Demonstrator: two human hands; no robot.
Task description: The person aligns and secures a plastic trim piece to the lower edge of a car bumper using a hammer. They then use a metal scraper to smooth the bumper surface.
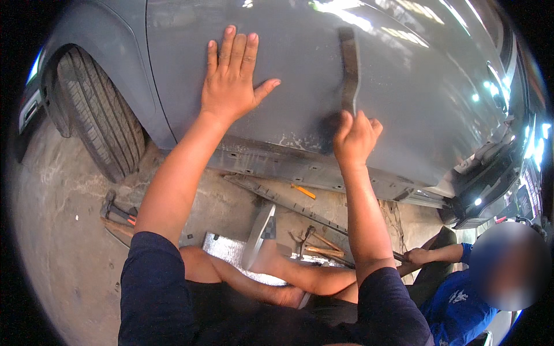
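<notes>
My left hand (229, 78) lies flat on a grey car door panel (288, 69), with its fingers stretched upward and the thumb out to the side. Further right, my right hand (356, 137) is closed round the lower end of a flat, bent metal bar (349, 63). The bar is dark and stands roughly upright in front of the door; whether it touches the panel I cannot tell. Below and between my hands, the door's lower edge has scuffed, chipped paint (294, 140).
A tyre (101, 112) stands at the left. On the floor lie a long trim strip (277, 199), an orange-handled tool (303, 191), hammers (323, 242) and a silvery sheet (222, 249). More tools (118, 216) lie at the left. A person in blue (461, 294) sits close at the lower right.
</notes>
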